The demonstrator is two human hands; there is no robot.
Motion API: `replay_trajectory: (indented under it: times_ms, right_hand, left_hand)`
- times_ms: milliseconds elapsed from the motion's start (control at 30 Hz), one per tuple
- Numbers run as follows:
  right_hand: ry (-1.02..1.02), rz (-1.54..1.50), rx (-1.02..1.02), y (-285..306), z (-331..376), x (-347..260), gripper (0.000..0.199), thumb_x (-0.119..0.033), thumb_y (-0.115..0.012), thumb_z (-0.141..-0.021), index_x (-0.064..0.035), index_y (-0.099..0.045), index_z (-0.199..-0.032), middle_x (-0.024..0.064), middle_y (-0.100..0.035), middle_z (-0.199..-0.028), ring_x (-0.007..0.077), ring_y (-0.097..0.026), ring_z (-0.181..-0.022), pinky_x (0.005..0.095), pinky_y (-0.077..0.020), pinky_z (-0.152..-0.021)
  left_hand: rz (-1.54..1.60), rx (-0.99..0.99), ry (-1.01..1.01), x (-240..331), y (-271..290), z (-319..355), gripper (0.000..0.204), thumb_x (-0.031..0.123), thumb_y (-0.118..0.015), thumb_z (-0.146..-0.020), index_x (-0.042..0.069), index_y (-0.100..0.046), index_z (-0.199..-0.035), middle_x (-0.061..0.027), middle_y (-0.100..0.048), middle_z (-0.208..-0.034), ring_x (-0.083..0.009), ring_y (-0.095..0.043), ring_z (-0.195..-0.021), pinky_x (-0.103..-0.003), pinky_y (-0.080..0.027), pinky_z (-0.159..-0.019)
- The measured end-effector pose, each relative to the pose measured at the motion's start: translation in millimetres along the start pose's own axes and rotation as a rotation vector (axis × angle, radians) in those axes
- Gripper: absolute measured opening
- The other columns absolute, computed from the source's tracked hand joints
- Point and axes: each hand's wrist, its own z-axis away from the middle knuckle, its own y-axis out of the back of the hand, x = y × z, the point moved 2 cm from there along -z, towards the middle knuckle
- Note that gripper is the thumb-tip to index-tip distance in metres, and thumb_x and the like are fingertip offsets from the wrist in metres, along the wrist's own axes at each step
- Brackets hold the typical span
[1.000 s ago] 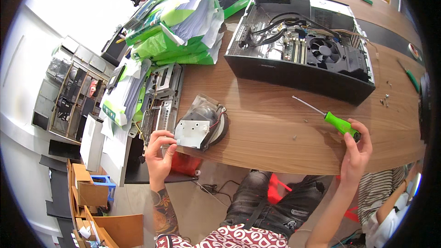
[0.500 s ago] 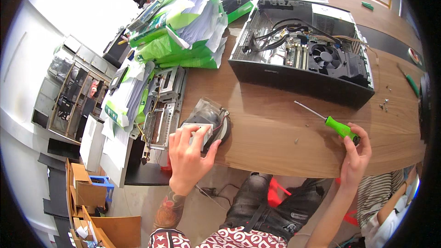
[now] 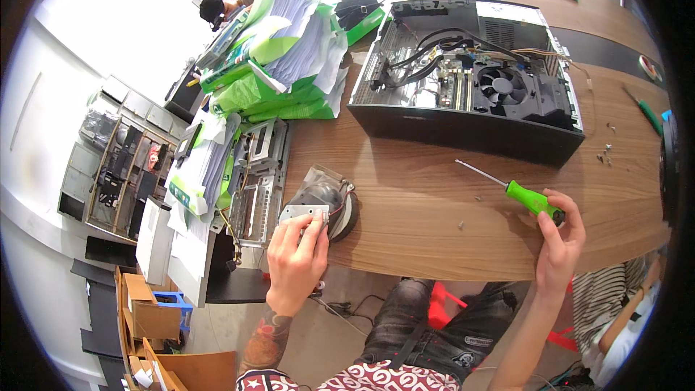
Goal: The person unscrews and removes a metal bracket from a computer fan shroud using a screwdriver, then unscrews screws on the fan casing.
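Observation:
My right hand (image 3: 559,240), over the table's right front part, grips a screwdriver (image 3: 532,199) by the end of its bright green handle. Its thin shaft points up and to the left. Near the front edge, on the left, my left hand (image 3: 297,264) has its fingers closed on a small silver metal plate with holes (image 3: 304,211). Right behind that plate stands a part with a clear cover and a dark round body (image 3: 344,219), with thin wires at its side. An opened black computer case (image 3: 463,119) lies at the back, showing its fan (image 3: 501,85) and cables.
Stacked paper in green wrapping (image 3: 289,94) rises at the back left, beside a metal drive frame (image 3: 257,181). Several loose screws (image 3: 605,153) lie at the right, near a dark green screwdriver (image 3: 648,114). A person in striped clothing (image 3: 604,289) is at the lower right.
My left hand has drawn its spread thumb in and closed on the silver plate. The green screwdriver stays in my right hand. The whole view has shifted slightly.

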Motion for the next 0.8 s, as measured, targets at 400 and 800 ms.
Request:
replay_trajectory:
  times_ms: [400,800]
  right_hand:
    - [0.135,0.383,0.007,-14,5,-5,0.011,0.009,-0.058,-0.086,0.0020,-0.063,-0.094,0.0087,-0.061,-0.099,0.0212,-0.062,-0.092,0.0328,-0.0480,-0.086]
    - [0.665,0.695,-0.319,-108,37,-48,0.021,-0.004,-0.072,-0.075,-0.0055,-0.068,-0.096,0.0095,-0.060,-0.093,0.0283,-0.058,-0.090,0.0397,-0.0473,-0.082]
  left_hand:
    - [0.110,0.018,0.003,-11,2,2,0.035,0.004,-0.076,-0.073,0.002,-0.068,-0.107,-0.0106,-0.064,-0.097,-0.0282,-0.062,-0.087,-0.039,-0.051,-0.076]
    - [0.173,0.088,0.053,-23,18,22,0.043,0.014,-0.080,-0.069,0.009,-0.067,-0.111,-0.0060,-0.060,-0.105,-0.0259,-0.056,-0.098,-0.039,-0.039,-0.088]
